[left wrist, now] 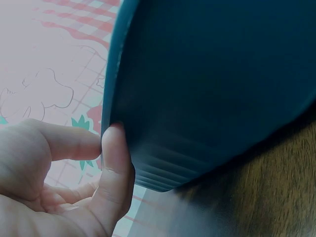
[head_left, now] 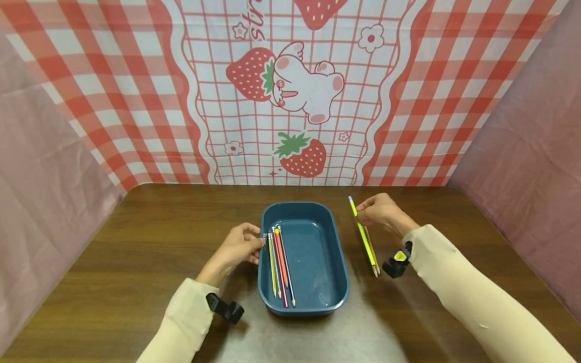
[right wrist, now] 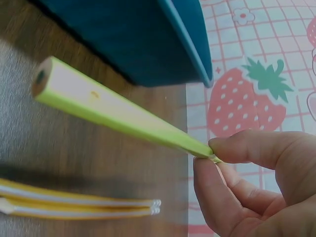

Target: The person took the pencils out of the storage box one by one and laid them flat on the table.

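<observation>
A blue rectangular plastic basin (head_left: 313,262) stands on the table. My left hand (head_left: 238,245) pinches its left rim, one fingertip on each side of the wall in the left wrist view. Inside, along the left wall, several pencils (head_left: 282,257) lie side by side, yellow, dark red, orange and dark blue among them. To the right of the basin my right hand (head_left: 381,210) pinches a bright yellow-green pencil (head_left: 365,240) near its far end. Its flat unsharpened end points toward the right wrist camera. Beneath it, striped yellow pencils (right wrist: 79,205) lie on the table in the right wrist view.
The brown wooden table (head_left: 172,232) reaches a cloth backdrop (head_left: 299,101) with strawberries and red checks. Pink cloth (head_left: 50,166) hangs along both sides. A black wrist camera (head_left: 225,308) sits on each cream sleeve.
</observation>
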A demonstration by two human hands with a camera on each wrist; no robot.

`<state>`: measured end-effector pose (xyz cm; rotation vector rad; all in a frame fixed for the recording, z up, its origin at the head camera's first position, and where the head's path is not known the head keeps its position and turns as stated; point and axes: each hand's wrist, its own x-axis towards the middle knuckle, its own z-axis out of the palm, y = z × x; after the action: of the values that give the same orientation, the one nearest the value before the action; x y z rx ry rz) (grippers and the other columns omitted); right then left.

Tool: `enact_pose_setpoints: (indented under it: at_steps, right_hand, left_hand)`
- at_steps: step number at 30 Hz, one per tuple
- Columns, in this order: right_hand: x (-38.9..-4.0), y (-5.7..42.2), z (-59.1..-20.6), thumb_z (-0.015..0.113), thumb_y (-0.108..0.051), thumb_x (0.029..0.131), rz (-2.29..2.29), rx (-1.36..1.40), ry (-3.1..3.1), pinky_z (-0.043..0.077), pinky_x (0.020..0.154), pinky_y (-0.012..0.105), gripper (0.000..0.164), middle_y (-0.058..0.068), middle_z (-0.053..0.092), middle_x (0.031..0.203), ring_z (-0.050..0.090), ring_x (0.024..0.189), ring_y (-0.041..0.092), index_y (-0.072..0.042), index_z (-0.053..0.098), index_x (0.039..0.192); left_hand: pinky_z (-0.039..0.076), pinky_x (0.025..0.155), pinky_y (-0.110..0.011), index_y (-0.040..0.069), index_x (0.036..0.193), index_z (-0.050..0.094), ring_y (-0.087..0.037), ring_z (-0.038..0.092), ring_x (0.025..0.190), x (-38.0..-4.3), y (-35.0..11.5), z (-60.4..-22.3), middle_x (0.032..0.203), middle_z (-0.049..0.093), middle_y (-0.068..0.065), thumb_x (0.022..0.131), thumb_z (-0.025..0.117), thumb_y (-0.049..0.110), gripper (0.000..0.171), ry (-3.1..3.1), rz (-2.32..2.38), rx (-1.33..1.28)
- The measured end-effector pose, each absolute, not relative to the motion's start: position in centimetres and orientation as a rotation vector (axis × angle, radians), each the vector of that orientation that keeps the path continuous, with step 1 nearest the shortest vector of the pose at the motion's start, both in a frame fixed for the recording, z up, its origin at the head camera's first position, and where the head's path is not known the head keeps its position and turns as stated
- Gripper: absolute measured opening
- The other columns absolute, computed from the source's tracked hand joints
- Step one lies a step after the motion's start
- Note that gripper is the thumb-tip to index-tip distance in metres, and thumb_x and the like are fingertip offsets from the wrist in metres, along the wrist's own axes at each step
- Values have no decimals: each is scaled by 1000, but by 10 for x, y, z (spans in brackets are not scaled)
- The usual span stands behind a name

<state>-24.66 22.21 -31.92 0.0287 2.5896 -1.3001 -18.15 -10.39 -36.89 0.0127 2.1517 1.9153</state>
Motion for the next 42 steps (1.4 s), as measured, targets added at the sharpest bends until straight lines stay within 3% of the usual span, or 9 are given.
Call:
enact_pose_setpoints:
  at_steps: [11, 18, 22, 27, 36, 42]
  right_hand:
    - [-245, 238, -328, 65, 3, 78, -1333, 36, 2576, 60, 67, 27, 35, 0, 62, 69, 61, 61, 4, 22, 57, 106]
    - [-242, 247, -336, 65, 2, 79, -1295, 59, 2578, 60, 73, 34, 34, 10, 64, 80, 63, 66, 9, 21, 57, 107]
    - [-242, 253, -339, 67, 1, 79, -1274, 101, 2596, 60, 69, 29, 33, 11, 62, 83, 62, 67, 10, 19, 58, 106]
    - [-243, 258, -347, 67, 3, 76, -1302, 132, 2587, 58, 61, 23, 33, 5, 60, 74, 59, 60, 6, 20, 58, 103]
    - [-240, 259, -356, 69, 2, 76, -1269, 211, 2572, 59, 63, 26, 31, 9, 61, 81, 59, 63, 9, 17, 60, 102]
    - [-241, 259, -362, 68, 5, 71, -1324, 230, 2562, 58, 57, 21, 35, 2, 59, 69, 59, 56, 5, 19, 59, 102]
  left_hand:
    - [48, 42, -19, -10, 113, 41, -9, 48, 47, -182, -103, -369, 67, 49, -4, 87, 54, -4, 30, 2151, 1917, 1]
    - [48, 42, -19, -10, 112, 42, -9, 47, 48, -182, -102, -370, 68, 49, -5, 87, 54, -5, 29, 2142, 1921, -16]
    - [48, 42, -19, -10, 113, 42, -9, 47, 48, -181, -102, -370, 68, 48, -4, 87, 54, -5, 29, 2143, 1919, -19]
    - [48, 42, -19, -11, 114, 41, -9, 47, 48, -181, -103, -369, 67, 48, -4, 87, 54, -5, 31, 2142, 1918, -17]
    - [47, 42, -19, -12, 116, 40, -9, 46, 48, -180, -103, -368, 68, 48, -4, 87, 53, -5, 32, 2130, 1926, -18]
    - [47, 42, -18, -12, 115, 40, -9, 46, 49, -181, -103, -369, 68, 48, -5, 87, 53, -5, 32, 2125, 1928, -21]
